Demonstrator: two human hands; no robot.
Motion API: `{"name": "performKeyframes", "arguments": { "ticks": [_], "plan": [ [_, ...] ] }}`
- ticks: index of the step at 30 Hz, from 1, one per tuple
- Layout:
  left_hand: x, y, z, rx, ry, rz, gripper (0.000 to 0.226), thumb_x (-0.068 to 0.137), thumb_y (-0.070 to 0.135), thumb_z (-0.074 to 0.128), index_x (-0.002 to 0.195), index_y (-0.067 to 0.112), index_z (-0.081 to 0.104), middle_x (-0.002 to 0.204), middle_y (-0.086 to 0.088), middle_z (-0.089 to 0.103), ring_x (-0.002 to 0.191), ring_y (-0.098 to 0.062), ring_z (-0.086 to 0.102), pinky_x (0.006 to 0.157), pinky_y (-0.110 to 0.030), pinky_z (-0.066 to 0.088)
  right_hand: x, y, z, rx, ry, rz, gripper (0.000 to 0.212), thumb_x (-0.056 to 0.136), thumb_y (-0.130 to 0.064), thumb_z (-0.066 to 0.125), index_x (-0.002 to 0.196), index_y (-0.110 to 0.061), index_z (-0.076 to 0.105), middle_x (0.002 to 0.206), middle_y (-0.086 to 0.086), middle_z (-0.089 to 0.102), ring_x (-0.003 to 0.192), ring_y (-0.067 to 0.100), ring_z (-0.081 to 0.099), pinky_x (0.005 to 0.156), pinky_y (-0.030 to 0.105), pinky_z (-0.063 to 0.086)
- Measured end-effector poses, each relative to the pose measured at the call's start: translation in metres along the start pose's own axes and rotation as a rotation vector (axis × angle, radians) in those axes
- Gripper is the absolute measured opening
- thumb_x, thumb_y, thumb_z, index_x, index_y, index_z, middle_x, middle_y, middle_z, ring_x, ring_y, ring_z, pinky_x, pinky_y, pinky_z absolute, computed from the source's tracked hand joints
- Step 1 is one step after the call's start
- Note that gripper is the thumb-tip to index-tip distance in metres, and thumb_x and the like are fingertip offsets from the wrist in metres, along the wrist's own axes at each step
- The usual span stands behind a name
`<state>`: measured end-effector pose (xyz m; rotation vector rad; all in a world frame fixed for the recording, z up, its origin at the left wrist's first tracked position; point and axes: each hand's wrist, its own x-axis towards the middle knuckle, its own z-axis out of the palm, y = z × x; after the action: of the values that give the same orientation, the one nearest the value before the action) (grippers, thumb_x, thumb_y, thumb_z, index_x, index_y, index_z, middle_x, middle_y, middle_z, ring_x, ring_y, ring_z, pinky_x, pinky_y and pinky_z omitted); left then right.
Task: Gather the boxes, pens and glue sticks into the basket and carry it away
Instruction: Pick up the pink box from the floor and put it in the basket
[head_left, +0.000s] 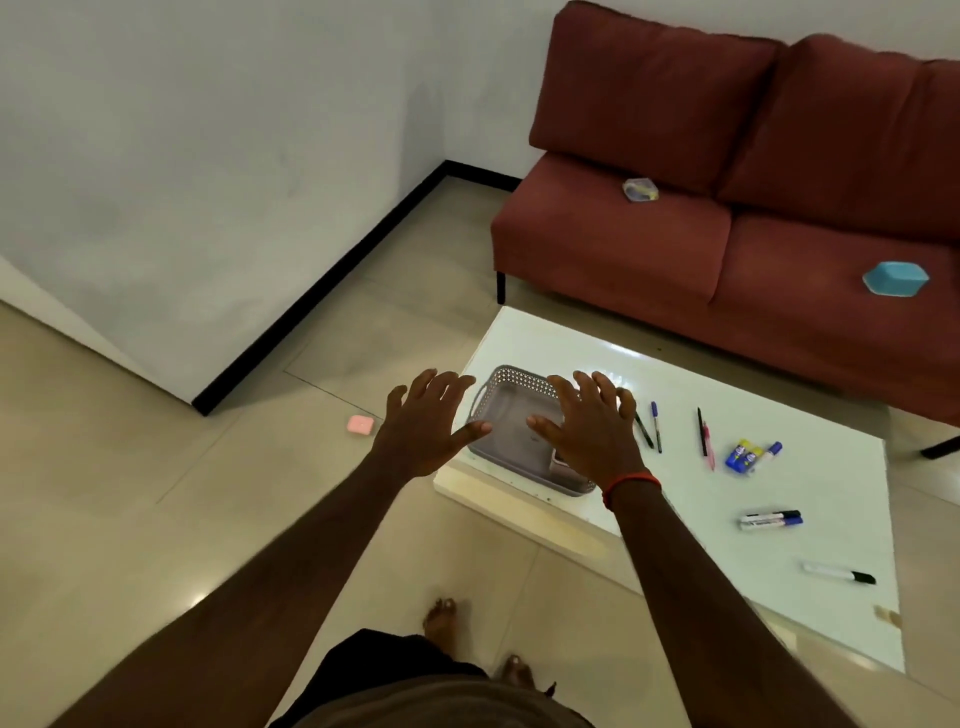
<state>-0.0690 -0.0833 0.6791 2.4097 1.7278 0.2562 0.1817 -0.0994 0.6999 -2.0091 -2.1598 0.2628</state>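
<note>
A grey perforated basket (511, 382) stands at the left end of the white table (810, 566). My left hand (423, 428) hovers open just left of it, fingers spread. My right hand (592, 431) is spread open over the basket's right part, hiding that side. Several pens (655, 426) lie on the table to the right, then two glue sticks (743, 455), two markers (771, 519) and a black-capped marker (839, 573). A pink box (360, 424) lies on the floor. A clear box (640, 189) and a blue box (896, 279) rest on the sofa.
A dark red sofa (727, 260) stands behind the table, with a narrow strip of floor between them. A white wall with a black skirting (332, 280) runs along the left. My bare feet (441, 618) stand on the tiled floor before the table's near left corner.
</note>
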Motion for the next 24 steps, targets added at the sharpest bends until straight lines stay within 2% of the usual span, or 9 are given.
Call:
{"name": "performKeyframes", "arguments": {
  "ticks": [5,12,21,24],
  "plan": [
    [-0.008,-0.019,-0.013,0.008,0.012,-0.083,0.076,0.090,0.079,0.035,0.146,0.028,0.037,0.154,0.003,0.043,0.146,-0.026,0.034,0.111,-0.062,0.031,0.012,-0.032,0.002,0.017,-0.002,-0.084,0.064,0.091,-0.066,0.046,0.144,-0.030,0.041,0.153,0.007,0.039,0.146,0.031,0.024,0.117,0.053,0.017],
    [-0.014,-0.071,-0.028,-0.010,0.049,-0.181,0.076,0.089,0.081,0.034,0.146,0.030,0.035,0.154,0.004,0.042,0.146,-0.026,0.033,0.111,-0.062,0.032,0.043,-0.087,0.011,0.025,-0.043,-0.155,0.066,0.092,-0.069,0.041,0.147,-0.032,0.037,0.156,0.008,0.036,0.149,0.030,0.020,0.118,0.053,0.010],
    [-0.025,-0.171,-0.042,-0.063,0.026,-0.258,0.085,0.085,0.087,0.031,0.149,0.030,0.030,0.155,0.002,0.040,0.146,-0.026,0.033,0.110,-0.061,0.034,0.094,-0.182,0.037,0.006,-0.091,-0.224,0.067,0.092,-0.069,0.039,0.147,-0.031,0.036,0.156,0.008,0.034,0.148,0.030,0.020,0.118,0.053,0.011],
    [-0.026,-0.205,-0.045,-0.093,0.034,-0.295,0.087,0.084,0.088,0.029,0.149,0.031,0.030,0.157,0.002,0.038,0.149,-0.028,0.027,0.112,-0.063,0.030,0.112,-0.214,0.046,0.011,-0.091,-0.242,0.067,0.093,-0.068,0.039,0.147,-0.030,0.037,0.155,0.009,0.034,0.147,0.030,0.021,0.118,0.052,0.012]
  ]
}}
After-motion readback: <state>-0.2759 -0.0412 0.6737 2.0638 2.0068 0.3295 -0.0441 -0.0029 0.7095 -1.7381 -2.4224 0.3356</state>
